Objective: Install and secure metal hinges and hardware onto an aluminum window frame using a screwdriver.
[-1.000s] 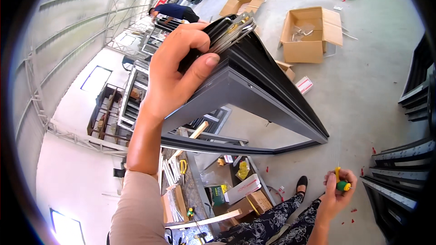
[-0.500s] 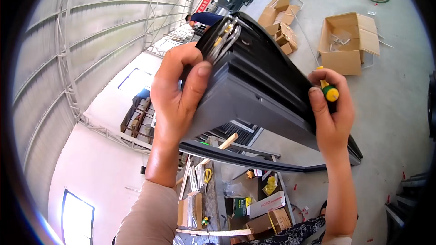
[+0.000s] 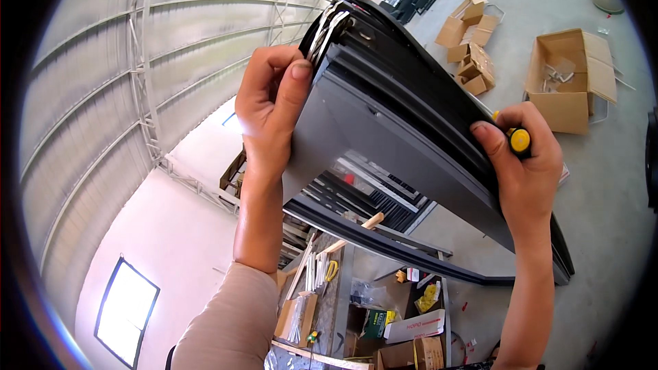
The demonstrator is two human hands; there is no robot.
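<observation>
Centrally, a smooth grey angular frame (image 3: 411, 133) sits between the hands: left grip (image 3: 271, 99) clamped on its corner by shiny metal strips (image 3: 327, 31), right grip (image 3: 526, 164) closed round a round-ended yellow tool (image 3: 520, 140). Red lettering marks a white carton (image 3: 411, 329) below.

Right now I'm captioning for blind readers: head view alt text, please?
A bare left hand holds a corner of a dark grey metal frame; the right hand, with a yellow-ended tool handle, touches the frame's edge. Open brown cardboard boxes stand on grey floor.
</observation>
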